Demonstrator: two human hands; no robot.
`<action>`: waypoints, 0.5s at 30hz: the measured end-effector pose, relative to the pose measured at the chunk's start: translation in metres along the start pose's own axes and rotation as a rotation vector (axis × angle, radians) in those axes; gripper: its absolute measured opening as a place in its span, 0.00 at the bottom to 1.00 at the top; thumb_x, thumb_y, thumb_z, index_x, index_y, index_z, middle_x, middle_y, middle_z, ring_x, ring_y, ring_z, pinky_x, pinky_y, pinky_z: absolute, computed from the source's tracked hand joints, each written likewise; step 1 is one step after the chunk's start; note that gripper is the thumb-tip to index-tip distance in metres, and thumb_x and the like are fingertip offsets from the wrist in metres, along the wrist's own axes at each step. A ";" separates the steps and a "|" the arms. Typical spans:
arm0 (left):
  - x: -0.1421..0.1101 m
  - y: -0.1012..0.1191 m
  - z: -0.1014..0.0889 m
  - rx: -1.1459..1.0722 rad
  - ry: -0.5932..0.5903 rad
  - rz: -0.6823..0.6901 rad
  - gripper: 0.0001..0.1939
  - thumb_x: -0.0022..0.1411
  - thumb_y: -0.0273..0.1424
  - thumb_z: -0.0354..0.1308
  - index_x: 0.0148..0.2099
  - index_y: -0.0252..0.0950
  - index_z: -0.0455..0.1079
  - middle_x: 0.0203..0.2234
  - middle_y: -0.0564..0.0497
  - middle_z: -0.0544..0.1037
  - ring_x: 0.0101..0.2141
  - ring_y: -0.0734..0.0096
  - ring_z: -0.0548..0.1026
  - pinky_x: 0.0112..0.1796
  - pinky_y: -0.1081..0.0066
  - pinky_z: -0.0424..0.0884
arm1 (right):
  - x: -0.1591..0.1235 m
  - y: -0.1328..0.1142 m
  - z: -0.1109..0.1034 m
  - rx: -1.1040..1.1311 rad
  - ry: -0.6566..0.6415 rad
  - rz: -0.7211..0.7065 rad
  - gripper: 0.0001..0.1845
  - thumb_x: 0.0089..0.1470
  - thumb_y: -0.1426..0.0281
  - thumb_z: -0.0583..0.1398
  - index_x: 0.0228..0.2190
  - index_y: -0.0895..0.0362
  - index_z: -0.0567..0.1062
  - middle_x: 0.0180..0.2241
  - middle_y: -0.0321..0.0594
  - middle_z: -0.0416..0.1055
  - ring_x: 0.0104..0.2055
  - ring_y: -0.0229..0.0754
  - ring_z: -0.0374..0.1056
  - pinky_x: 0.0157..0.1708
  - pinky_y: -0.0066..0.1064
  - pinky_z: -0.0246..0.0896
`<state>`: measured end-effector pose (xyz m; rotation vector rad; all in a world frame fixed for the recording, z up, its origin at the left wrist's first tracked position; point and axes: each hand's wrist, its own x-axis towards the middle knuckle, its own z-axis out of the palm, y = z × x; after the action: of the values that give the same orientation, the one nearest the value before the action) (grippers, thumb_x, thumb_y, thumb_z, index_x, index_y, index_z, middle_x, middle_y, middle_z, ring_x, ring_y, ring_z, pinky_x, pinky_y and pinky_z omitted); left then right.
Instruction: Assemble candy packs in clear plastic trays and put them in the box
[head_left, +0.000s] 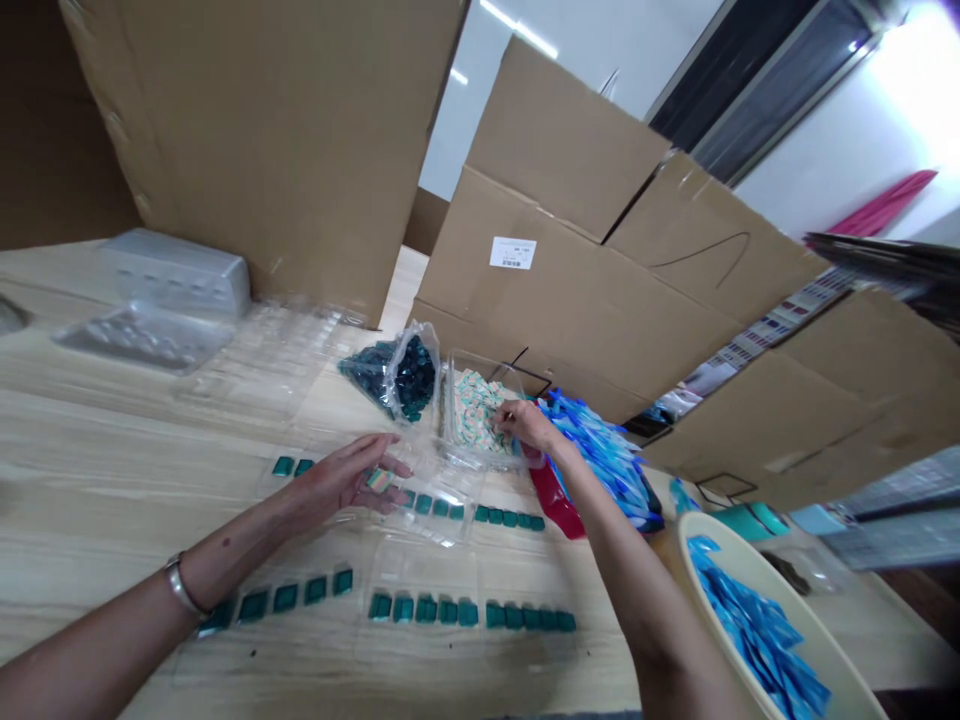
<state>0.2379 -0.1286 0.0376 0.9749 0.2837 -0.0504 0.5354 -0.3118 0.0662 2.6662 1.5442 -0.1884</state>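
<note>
My left hand (358, 478) is half curled, palm turned inward, with a small orange, yellow and green striped piece (379, 481) held at the fingers. Below and around it lie clear plastic trays (427, 522) with teal square pieces (441, 507) set in rows. Over at the clear tub (448, 405), my right hand (525, 422) reaches in with its fingers pinched among many small pale pieces with green and orange marks (474, 400). Whatever sits between those fingertips is too small to make out. Nearer me, more teal squares (426, 609) line up in rows.
An open clear bag of dark teal pieces (412, 375) lies left of the tub. Blue packets (600, 450) fill a red container (559, 505); a cream bucket (686, 560) holds more. Empty clear trays (180, 290) are at far left. Cardboard boxes (570, 290) wall the back.
</note>
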 end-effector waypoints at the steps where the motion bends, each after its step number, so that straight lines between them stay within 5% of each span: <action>1: 0.000 -0.001 -0.001 -0.003 -0.008 0.008 0.27 0.59 0.43 0.53 0.57 0.38 0.55 0.41 0.44 0.74 0.35 0.56 0.78 0.38 0.57 0.72 | 0.003 0.001 0.001 0.077 0.018 0.001 0.07 0.48 0.74 0.56 0.30 0.60 0.74 0.28 0.37 0.73 0.29 0.33 0.66 0.29 0.21 0.57; 5: 0.000 -0.003 -0.003 -0.006 -0.030 0.030 0.27 0.59 0.44 0.53 0.56 0.38 0.56 0.40 0.45 0.74 0.35 0.56 0.77 0.39 0.57 0.71 | 0.016 0.003 0.009 0.359 0.044 0.051 0.06 0.44 0.71 0.60 0.26 0.61 0.74 0.25 0.35 0.71 0.27 0.33 0.65 0.28 0.22 0.58; 15: 0.000 0.000 -0.002 0.010 0.006 0.010 0.27 0.59 0.44 0.53 0.56 0.38 0.56 0.40 0.44 0.74 0.34 0.59 0.78 0.38 0.57 0.72 | 0.020 -0.001 0.019 0.254 0.131 0.139 0.06 0.39 0.76 0.63 0.26 0.61 0.74 0.23 0.35 0.70 0.27 0.34 0.63 0.28 0.22 0.53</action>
<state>0.2373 -0.1274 0.0367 0.9868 0.2839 -0.0399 0.5427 -0.2959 0.0452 3.0271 1.4486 -0.2215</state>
